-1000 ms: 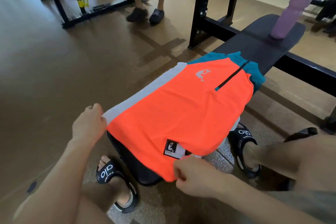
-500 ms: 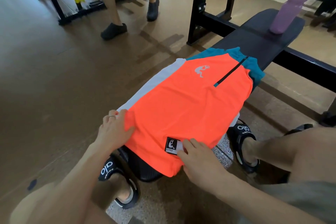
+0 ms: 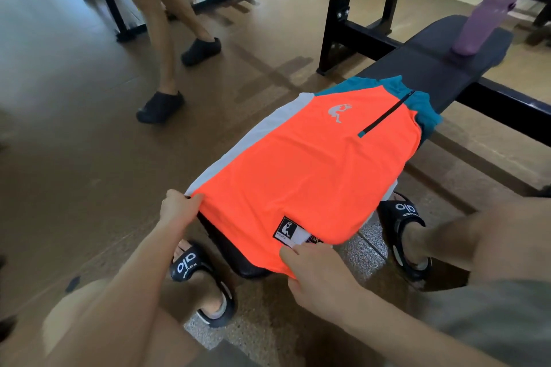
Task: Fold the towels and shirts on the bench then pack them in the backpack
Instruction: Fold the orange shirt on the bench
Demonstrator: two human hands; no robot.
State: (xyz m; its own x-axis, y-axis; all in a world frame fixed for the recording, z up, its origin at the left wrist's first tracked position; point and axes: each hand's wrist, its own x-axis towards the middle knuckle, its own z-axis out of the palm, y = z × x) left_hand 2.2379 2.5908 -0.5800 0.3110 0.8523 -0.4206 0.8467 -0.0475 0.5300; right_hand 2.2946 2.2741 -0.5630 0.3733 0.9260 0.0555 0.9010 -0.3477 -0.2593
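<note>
An orange shirt (image 3: 301,170) with a teal collar, a white side panel and a black zip lies flat along the black bench (image 3: 429,68), its hem hanging over the near end. My left hand (image 3: 179,208) pinches the hem's left corner. At the hem's middle, just below a black-and-white label, my right hand (image 3: 316,271) grips the fabric. No backpack or towel is in view.
A purple water bottle (image 3: 489,9) stands on the bench's far end. Black rack posts (image 3: 343,6) rise just left of the bench. Another person's legs (image 3: 167,48) in dark clogs walk across the floor at the upper left. My sandalled feet flank the bench's near end.
My left hand went from resting flat on the shirt to pinching its left hem corner, stretching the hem out. The right hand closed on the hem. The other person walked nearer.
</note>
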